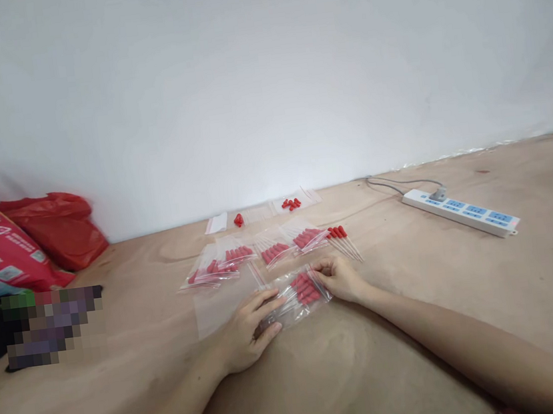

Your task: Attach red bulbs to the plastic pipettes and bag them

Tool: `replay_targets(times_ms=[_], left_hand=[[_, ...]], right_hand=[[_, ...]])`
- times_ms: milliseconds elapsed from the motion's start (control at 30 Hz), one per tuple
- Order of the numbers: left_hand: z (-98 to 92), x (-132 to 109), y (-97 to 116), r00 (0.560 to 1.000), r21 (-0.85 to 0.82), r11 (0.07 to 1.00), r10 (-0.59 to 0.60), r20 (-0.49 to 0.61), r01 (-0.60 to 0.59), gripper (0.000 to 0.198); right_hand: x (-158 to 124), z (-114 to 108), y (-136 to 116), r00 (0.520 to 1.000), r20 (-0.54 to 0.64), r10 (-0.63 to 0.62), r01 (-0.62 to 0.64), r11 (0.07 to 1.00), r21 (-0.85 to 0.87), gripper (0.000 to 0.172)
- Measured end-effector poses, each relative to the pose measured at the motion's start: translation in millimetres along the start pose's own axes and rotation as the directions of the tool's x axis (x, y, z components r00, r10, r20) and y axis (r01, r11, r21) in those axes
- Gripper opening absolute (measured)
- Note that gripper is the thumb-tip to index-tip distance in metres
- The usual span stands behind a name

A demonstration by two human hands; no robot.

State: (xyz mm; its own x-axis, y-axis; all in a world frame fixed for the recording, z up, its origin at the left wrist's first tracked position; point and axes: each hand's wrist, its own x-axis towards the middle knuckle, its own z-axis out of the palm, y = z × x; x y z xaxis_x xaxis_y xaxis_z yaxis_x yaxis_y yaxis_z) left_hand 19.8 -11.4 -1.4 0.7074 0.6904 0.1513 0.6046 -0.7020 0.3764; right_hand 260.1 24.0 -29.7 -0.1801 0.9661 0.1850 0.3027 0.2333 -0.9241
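A clear zip bag [294, 313] lies on the wooden table, holding several red-tipped sticks [305, 289] with pale shafts. My left hand [251, 327] rests on the bag's left end, fingers apart. At the right end, my right hand [335, 277] pinches the bag's edge, where the closure strip runs. Just behind are more clear bags of red-tipped sticks [275, 253], laid in a row and partly overlapping. Several loose red-tipped sticks [345, 242] lie by the row's right end. A flat clear bag [218, 308] lies partly under my left hand.
Along the wall are small red caps [291, 204] on a clear bag, a red clump [238, 220] and a white packet [217, 224]. A white power strip [461, 211] with a plugged-in cable lies right. Red bags [57, 227] and a blurred-out dark object [54, 328] sit left.
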Motion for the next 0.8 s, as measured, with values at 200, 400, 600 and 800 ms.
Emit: replay_targets(times_ms=[200,400,600,800], left_hand=[[-1.3,1,0,1.000,0.007,1.000,0.002,0.015,-0.002,0.039],[-1.1,0,0,1.000,0.000,1.000,-0.014,0.018,0.014,0.040],[0.0,0,0,1.000,-0.027,1.000,-0.014,-0.015,0.014,0.040],[0.2,-1,-1,1.000,0.002,1.000,-0.007,0.006,0.007,0.041]], right_hand=[[5,-1,8,1.000,-0.020,0.008,-0.011,0.987,-0.162,0.027],[9,-9,11,0.976,0.196,0.099,-0.089,0.994,-0.058,0.035],[11,-10,11,0.988,0.033,0.150,-0.153,0.983,0.101,0.022],[6,-14,-1,0.951,0.236,0.198,-0.230,0.966,0.118,0.041]])
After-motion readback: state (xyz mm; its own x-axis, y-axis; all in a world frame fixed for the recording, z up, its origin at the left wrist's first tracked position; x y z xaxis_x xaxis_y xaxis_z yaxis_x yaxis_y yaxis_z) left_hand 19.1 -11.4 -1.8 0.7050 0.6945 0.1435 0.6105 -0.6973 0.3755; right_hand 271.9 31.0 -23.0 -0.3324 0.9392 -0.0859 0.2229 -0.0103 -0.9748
